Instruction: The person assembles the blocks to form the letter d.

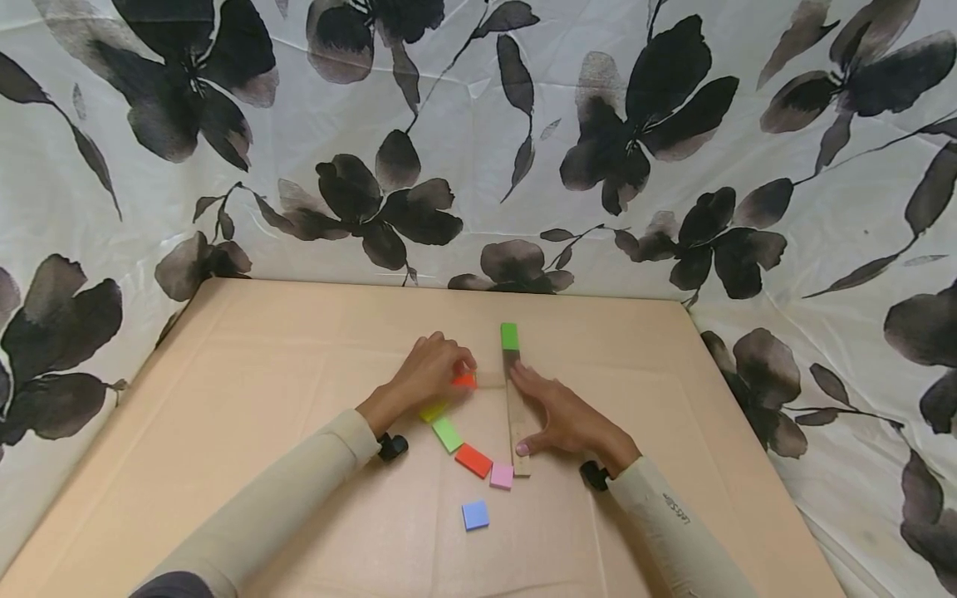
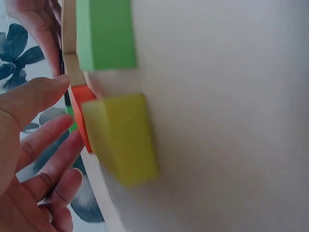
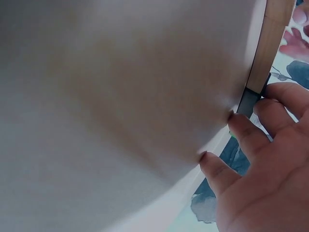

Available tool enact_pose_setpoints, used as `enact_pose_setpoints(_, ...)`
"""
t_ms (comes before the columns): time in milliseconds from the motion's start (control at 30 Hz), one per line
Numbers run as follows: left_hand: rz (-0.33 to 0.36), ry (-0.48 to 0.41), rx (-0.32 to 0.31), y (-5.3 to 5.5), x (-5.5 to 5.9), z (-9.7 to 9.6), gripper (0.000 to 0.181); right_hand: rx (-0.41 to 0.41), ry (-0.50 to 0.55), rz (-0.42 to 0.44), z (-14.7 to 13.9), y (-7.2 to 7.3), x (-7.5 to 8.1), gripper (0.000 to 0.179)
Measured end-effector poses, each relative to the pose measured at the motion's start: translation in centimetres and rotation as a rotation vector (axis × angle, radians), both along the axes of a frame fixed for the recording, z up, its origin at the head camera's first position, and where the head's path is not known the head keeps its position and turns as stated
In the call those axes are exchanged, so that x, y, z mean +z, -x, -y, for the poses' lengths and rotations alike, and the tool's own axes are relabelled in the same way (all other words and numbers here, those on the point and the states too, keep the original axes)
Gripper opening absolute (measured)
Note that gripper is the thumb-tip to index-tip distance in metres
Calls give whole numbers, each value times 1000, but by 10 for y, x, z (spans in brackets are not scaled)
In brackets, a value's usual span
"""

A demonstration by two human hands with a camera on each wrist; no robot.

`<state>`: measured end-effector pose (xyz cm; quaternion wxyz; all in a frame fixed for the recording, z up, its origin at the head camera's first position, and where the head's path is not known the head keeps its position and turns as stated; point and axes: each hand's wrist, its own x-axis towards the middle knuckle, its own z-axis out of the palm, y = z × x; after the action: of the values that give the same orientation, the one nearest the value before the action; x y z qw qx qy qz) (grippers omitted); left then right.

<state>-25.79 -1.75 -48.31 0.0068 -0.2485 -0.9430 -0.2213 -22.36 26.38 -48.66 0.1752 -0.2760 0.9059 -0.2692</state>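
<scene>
In the head view, my left hand (image 1: 429,370) pinches an orange block (image 1: 465,380) just above the table; its thumb and fingers lie around the block (image 2: 82,113) in the left wrist view. Below that hand, a yellow block (image 1: 434,411), a light green block (image 1: 447,434), a red-orange block (image 1: 473,460) and a pink block (image 1: 502,476) form a slanting curve. My right hand (image 1: 564,415), fingers extended, rests against a straight row: a green block (image 1: 509,335), a black block (image 3: 248,101) and wooden pieces (image 1: 517,423). Its thumb touches the wood.
A blue block (image 1: 475,515) lies apart, nearer me than the pink one. Everything sits on a tan table (image 1: 299,332), whose far edge meets a white floral cloth (image 1: 508,124) hung behind and at both sides.
</scene>
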Motion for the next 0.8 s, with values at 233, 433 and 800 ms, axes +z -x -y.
enact_pose_setpoints(233, 4, 23, -53, 10, 0, -19, 22, -2, 1, -1, 0, -1, 2, 126)
enact_pose_setpoints(433, -7, 9, -55, 13, -2, -21, 19, 5, -2, -4, 0, 1, 1, 126)
enact_pose_setpoints(800, 23, 29, -18, 10, 0, -18, 27, -6, -9, 14, 1, 0, 2, 127)
